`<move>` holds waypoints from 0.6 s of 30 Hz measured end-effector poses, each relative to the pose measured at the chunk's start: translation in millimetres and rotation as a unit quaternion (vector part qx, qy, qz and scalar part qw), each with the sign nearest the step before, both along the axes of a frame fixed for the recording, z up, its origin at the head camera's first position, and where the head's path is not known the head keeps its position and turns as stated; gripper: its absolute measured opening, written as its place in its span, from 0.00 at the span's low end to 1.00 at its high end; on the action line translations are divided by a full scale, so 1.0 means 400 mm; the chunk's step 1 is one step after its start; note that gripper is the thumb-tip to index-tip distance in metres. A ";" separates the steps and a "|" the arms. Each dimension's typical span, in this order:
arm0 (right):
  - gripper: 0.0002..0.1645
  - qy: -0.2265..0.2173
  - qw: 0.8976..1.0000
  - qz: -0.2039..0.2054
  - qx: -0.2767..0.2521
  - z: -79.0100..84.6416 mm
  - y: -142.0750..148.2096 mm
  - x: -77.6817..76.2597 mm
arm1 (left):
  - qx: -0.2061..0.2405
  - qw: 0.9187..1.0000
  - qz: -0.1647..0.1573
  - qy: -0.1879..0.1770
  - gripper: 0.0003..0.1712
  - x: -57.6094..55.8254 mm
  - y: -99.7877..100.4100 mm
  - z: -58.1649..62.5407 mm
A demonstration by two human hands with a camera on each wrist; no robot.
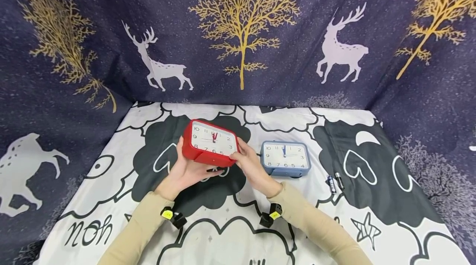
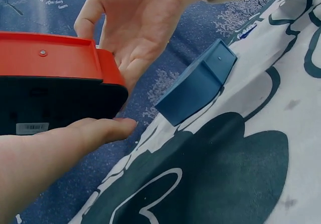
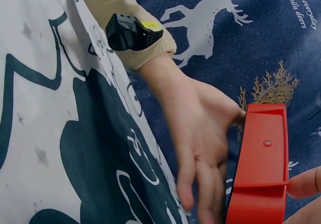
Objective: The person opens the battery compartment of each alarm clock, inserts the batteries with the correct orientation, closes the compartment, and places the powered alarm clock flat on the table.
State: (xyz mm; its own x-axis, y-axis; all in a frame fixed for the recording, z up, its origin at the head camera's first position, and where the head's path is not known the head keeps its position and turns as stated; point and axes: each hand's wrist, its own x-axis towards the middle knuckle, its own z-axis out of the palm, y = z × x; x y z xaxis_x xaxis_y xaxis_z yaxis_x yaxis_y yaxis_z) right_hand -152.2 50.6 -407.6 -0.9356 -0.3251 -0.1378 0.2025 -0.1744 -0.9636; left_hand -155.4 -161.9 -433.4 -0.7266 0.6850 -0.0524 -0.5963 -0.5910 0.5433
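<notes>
A red desk clock [image 1: 213, 143] is held up, tilted, its white dial facing my head view. At its left end my left hand [image 1: 187, 174] supports it, thumb against the side and the other fingers extended low behind it. My right hand [image 1: 253, 166] grips the right end, its thumb near the lower front corner. A black back with a barcode label [image 2: 32, 128] shows in the left wrist view. Just right of my right hand a blue desk clock [image 1: 285, 157] stands on the patterned cloth, untouched.
Two small batteries [image 1: 332, 184] lie on the cloth, right of the blue clock. The white cloth [image 1: 223, 244] with dark cloud shapes covers the work surface. Dark blue curtains [image 1: 241, 100] with deer and trees hang behind and at both sides.
</notes>
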 end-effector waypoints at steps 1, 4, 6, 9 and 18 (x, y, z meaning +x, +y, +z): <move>0.44 -0.003 1.000 0.002 -0.003 -0.001 -0.001 0.000 | 0.000 1.000 0.002 0.000 0.47 -0.001 0.001 0.001; 0.43 -0.006 1.000 0.009 -0.007 -0.003 -0.004 0.000 | 0.004 1.000 0.008 -0.007 0.48 -0.002 0.004 0.004; 0.43 -0.008 1.000 0.012 -0.004 -0.003 -0.005 0.002 | 0.010 1.000 0.010 -0.012 0.49 -0.003 0.006 0.003; 0.43 -0.007 1.000 0.017 0.006 -0.003 -0.006 0.005 | 0.029 0.999 0.007 -0.017 0.52 -0.003 0.010 0.000; 0.45 0.019 0.998 0.046 0.049 -0.008 -0.008 0.014 | 0.056 0.998 0.023 -0.023 0.58 0.004 0.021 0.001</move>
State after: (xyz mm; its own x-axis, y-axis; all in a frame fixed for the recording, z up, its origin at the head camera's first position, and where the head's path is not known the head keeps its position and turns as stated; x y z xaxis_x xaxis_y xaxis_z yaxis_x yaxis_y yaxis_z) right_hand -146.6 47.3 -410.9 -0.9077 -0.3963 -0.1380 0.1762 -0.0614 -0.9824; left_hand -153.7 -153.3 -433.1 -0.7561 0.6543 -0.0124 -0.5901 -0.6735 0.4451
